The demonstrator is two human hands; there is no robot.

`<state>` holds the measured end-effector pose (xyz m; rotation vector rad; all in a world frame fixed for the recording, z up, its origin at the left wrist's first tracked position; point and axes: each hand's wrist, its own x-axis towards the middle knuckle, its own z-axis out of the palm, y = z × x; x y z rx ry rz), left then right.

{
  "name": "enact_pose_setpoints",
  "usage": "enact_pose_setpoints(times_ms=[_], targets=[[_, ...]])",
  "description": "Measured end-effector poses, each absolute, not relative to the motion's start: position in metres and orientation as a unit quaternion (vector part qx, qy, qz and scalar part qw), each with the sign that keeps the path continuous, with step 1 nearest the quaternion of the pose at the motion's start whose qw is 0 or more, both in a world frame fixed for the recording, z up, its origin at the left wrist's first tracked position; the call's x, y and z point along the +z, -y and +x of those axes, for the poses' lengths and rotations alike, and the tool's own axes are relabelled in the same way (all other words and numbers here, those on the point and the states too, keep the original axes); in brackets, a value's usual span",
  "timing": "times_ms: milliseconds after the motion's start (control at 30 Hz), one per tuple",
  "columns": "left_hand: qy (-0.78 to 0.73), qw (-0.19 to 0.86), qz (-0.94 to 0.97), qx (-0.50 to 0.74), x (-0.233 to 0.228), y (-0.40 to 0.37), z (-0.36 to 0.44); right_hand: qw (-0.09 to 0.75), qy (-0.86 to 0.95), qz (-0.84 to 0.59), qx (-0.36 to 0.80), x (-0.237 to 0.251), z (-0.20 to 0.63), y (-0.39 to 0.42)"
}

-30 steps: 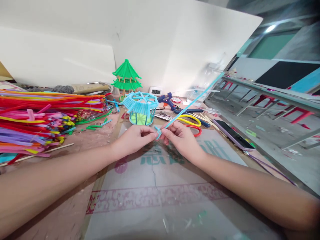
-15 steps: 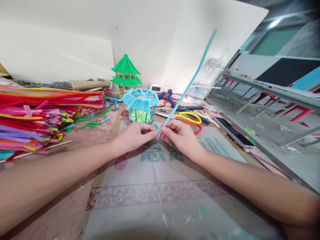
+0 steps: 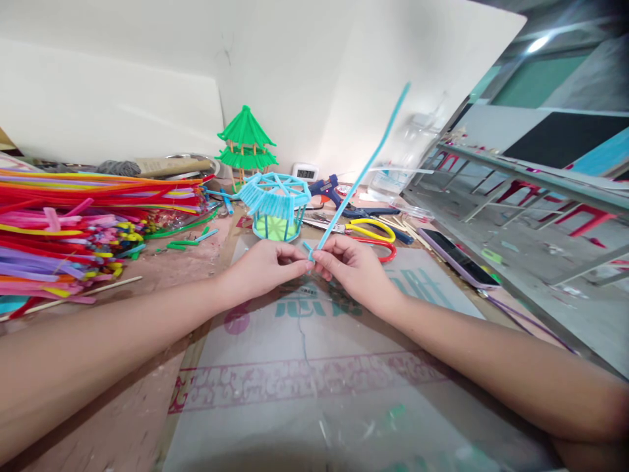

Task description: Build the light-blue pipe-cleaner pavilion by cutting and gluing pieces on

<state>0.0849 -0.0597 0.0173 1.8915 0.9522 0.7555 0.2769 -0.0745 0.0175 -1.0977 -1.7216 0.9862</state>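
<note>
A long light-blue pipe cleaner (image 3: 366, 172) slants up to the right from between my hands, its lower end bent. My left hand (image 3: 278, 264) pinches that lower end between thumb and forefinger. Close against it, my right hand (image 3: 348, 262) grips the same stem just above the bend. Both hands are held over a plastic-covered board (image 3: 275, 347). Behind them stands a small blue pipe-cleaner pavilion (image 3: 278, 203) with an open-framed top and part of a sloping roof. Farther back is a green two-tiered pagoda (image 3: 246, 141).
Bundles of coloured pipe cleaners (image 3: 93, 223) lie at the left. Scissors (image 3: 371, 229) with yellow and red handles and a blue glue gun (image 3: 334, 193) lie behind my right hand. A phone (image 3: 457, 257) rests at the right edge, and a clear bottle (image 3: 407, 157) stands behind.
The free upper end of the pipe cleaner has swung down and slightly left. The piece poking below my fingertips shows less now. Both hands stay nearly in place.
</note>
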Motion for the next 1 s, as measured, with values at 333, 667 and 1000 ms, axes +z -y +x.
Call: enact_pose_setpoints(times_ms=[333,667,1000], targets=[[-0.379,0.45,0.753,0.297,0.018,0.06,0.085,0.426,0.687,-0.425,0.407,0.02,0.277,0.076],[-0.367,0.436,0.766,0.297,0.016,0.059,0.085,0.392,0.71,-0.446,0.379,0.018,0.279,0.071],[-0.389,0.405,0.773,0.296,0.018,0.062,0.083,0.29,0.807,-0.409,0.312,0.049,0.297,0.065]])
